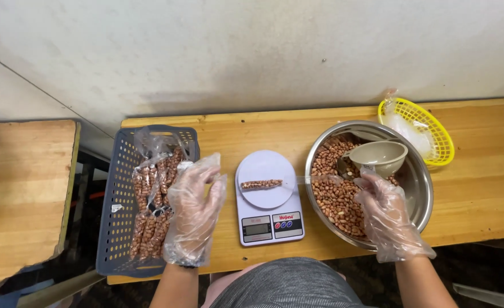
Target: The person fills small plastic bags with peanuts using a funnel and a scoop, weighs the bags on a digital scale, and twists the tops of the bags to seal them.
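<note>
We hold our gloved left hand (195, 208) open and empty above the grey crate (118, 228). Our right hand (386, 214) grips the beige funnel (377, 157) over the peanut bowl (420, 188); we top the narrow bag (261, 184) on the scale (269, 222) slowly.

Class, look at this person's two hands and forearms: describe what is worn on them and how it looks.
Both the left hand and the right hand wear loose, crinkled, see-through plastic gloves that end at the wrists. A dark band shows at the left wrist. The forearms are bare, with no sleeves in view.
</note>
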